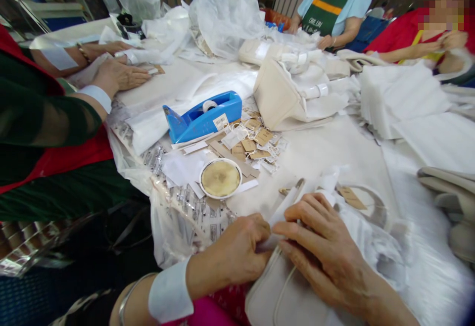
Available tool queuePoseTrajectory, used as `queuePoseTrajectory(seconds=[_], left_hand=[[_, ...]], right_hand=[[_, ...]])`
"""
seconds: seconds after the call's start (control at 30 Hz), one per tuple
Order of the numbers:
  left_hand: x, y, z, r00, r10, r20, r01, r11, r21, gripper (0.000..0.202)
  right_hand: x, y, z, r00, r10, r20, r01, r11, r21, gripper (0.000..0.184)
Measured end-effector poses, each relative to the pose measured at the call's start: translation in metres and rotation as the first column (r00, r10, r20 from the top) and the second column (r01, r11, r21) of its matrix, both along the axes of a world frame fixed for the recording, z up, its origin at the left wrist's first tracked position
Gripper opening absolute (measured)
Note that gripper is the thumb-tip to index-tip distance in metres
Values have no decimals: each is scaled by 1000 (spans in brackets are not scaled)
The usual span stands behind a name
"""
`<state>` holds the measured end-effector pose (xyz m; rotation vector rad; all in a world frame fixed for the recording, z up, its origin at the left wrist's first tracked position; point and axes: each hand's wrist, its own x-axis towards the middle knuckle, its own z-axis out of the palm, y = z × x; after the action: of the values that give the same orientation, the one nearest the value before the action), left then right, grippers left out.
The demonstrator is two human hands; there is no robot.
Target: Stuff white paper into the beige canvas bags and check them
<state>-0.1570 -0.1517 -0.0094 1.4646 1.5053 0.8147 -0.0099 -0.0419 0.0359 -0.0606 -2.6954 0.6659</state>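
A cream handbag (270, 296) with piped edges lies at my lap, against the table's near edge. My left hand (241, 247) is closed in a fist at its upper left edge, gripping the edge and some white material there. Over the bag's top bends my right hand (322, 247), its fingers curled around the edge and the thumb side close to my left hand. A brown paper tag (351, 197) and white wrapping lie just beyond the right hand, beside a strap. What the left fingertips pinch is partly hidden.
A blue tape dispenser (204, 116), a round dish (220, 178) and a pile of paper tags (256, 140) are mid-table. Another cream bag (278, 93) stands behind. White foam sheets (404, 98) are stacked right. A co-worker's hands (118, 71) work at left; two people sit across.
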Motion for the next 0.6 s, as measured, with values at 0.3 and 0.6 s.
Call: queuePoseTrajectory(seconds=[0.3, 0.6], left_hand=[[14, -44, 4, 901, 285, 328, -300, 954, -5, 24], [36, -48, -14, 926, 323, 193, -335, 942, 32, 15]], right_hand=[[-4, 1, 0, 991, -67, 116, 66, 998, 10, 19], [-17, -1, -13, 978, -148, 144, 122, 976, 179, 28]])
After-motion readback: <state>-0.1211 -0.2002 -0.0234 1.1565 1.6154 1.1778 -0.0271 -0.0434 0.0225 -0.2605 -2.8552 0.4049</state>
